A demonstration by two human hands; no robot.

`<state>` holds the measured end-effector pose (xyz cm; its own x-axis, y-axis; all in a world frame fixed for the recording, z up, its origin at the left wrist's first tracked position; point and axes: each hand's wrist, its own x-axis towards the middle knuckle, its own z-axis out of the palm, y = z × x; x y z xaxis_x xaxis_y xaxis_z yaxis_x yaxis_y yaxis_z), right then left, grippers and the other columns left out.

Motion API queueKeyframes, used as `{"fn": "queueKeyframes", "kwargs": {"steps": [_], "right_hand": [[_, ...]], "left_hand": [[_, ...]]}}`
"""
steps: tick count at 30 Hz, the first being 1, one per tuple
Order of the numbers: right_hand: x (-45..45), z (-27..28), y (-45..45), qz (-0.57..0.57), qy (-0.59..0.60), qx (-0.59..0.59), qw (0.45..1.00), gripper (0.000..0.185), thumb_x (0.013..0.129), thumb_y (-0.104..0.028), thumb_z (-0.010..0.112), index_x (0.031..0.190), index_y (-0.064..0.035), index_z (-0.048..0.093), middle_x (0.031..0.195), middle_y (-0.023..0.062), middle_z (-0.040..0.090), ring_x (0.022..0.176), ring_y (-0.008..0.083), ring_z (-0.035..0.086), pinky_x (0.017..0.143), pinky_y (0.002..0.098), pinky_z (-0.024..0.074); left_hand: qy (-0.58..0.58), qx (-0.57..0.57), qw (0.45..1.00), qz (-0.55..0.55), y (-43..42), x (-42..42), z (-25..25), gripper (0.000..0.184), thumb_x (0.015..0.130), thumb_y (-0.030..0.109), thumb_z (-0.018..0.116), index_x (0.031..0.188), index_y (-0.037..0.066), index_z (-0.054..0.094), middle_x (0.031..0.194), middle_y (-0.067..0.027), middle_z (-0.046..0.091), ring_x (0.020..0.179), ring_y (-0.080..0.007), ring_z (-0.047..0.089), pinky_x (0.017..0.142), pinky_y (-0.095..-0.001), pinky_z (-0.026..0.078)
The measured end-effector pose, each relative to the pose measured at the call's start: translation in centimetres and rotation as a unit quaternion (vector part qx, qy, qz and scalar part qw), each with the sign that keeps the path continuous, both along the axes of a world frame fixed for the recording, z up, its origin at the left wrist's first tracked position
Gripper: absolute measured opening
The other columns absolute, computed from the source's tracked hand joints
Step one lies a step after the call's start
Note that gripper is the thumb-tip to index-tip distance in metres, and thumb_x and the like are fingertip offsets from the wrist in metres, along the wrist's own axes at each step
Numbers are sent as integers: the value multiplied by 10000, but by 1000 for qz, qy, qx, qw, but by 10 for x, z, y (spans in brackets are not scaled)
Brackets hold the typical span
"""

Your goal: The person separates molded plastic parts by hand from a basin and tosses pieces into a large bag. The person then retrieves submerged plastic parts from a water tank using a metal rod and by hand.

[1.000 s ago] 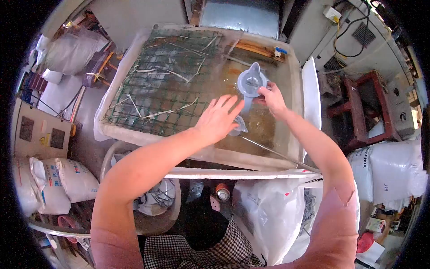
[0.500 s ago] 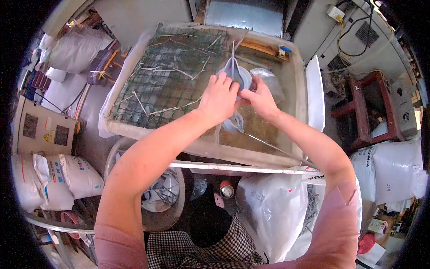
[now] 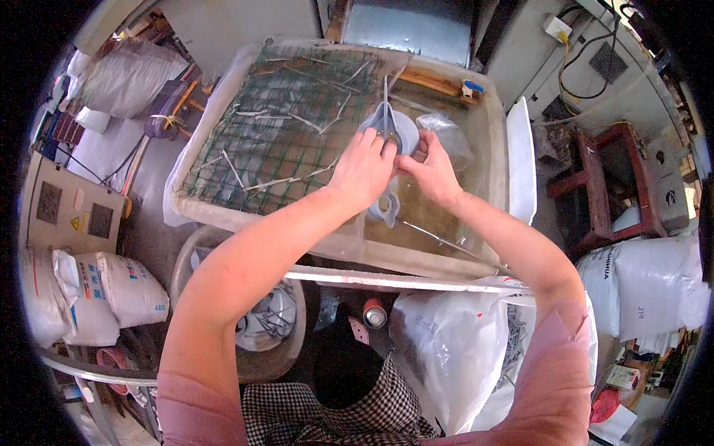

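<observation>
Both hands are together over a water-filled white tub (image 3: 223,215). They hold a grey-blue moulded plastic part (image 3: 404,128) with rounded sides and a thin upright spike. My left hand (image 3: 363,167) has its fingers curled over the part's near left side. On the right side, my right hand (image 3: 431,169) pinches the part's edge between thumb and fingers. Just below the hands, a similar grey plastic piece (image 3: 386,208) with a round opening lies in the water. A thin rod (image 3: 446,245) runs from near it to the tub's front right edge.
Green mesh (image 3: 275,149) with pale plastic strips covers the tub's left half. A clear plastic bag (image 3: 445,137) and a blue-handled valve (image 3: 471,89) are at its right. In front stand a bin of grey scraps (image 3: 271,320), a spray can (image 3: 375,314) and a white sack (image 3: 454,342).
Both hands and the part have shifted only slightly. The grey piece in the water has turned or drifted, showing its round opening more plainly.
</observation>
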<state>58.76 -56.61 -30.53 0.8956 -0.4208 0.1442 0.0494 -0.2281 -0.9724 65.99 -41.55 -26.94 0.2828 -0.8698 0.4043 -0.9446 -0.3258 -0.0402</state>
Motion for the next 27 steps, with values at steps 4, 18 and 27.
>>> {"fn": "queueKeyframes", "kwargs": {"steps": [4,18,27], "right_hand": [[-7,29,10,13,-10,139,990,618,740,-156,687,1196,121,375,1060,195,577,866,196,604,719,292,534],[-8,16,0,33,155,-183,970,783,628,-337,771,1137,128,400,989,282,599,941,342,615,825,368,484],[-2,-19,-28,-30,278,-272,921,799,646,-333,777,1133,128,343,1007,333,566,988,403,576,860,413,483]], "left_hand": [[0,-78,997,-1,0,-3,2,313,743,248,653,922,6,569,885,-131,569,941,-291,480,808,-390,385],[154,-38,987,-6,15,-5,2,330,720,204,681,960,-1,583,864,-139,583,977,-331,493,861,-411,400],[244,107,964,28,32,2,-17,213,775,136,637,982,91,658,909,-168,622,890,-342,586,797,-408,476]]}}
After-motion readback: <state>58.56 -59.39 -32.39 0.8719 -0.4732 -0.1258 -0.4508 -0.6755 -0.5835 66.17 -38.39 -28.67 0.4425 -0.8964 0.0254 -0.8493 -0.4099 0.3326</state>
